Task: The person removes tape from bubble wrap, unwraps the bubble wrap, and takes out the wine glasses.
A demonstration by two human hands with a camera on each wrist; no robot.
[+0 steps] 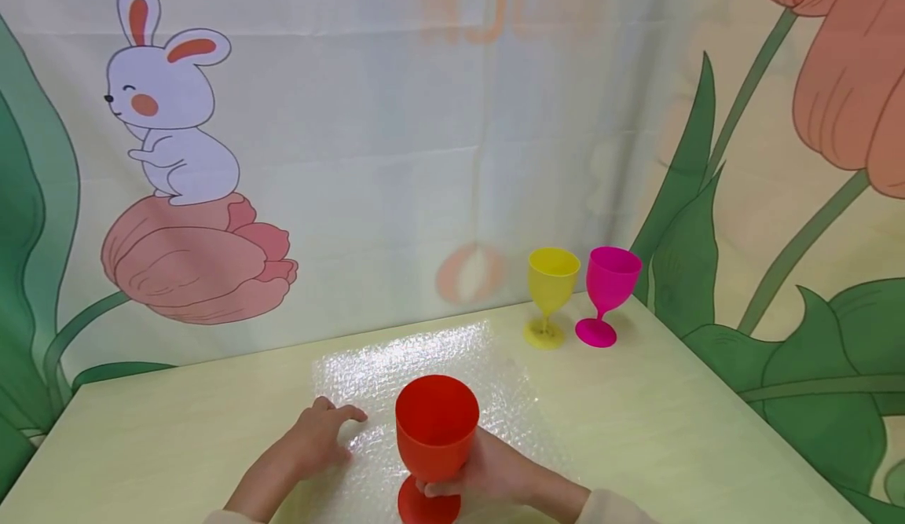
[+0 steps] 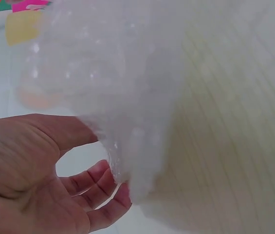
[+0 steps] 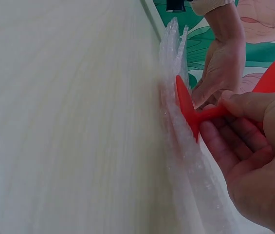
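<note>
A red plastic goblet (image 1: 437, 457) stands upright over a sheet of bubble wrap (image 1: 382, 382) on the table. My right hand (image 1: 498, 465) grips it by the stem, just under the bowl. In the right wrist view, the thumb and fingers of the right hand (image 3: 256, 146) close round the stem, and the goblet's base (image 3: 186, 105) meets the bubble wrap (image 3: 195, 165). My left hand (image 1: 318, 437) is at the wrap's left edge, thumb and fingers spread apart. Close up, the left hand (image 2: 35, 170) has its fingertips at the wrap's edge (image 2: 127, 146); the thumb tip is hidden behind the wrap.
A yellow goblet (image 1: 551, 284) and a magenta goblet (image 1: 611, 280) stand side by side at the back right of the pale table (image 1: 679, 422). Behind the table hangs a printed cloth (image 1: 368, 194) with a rabbit and flowers.
</note>
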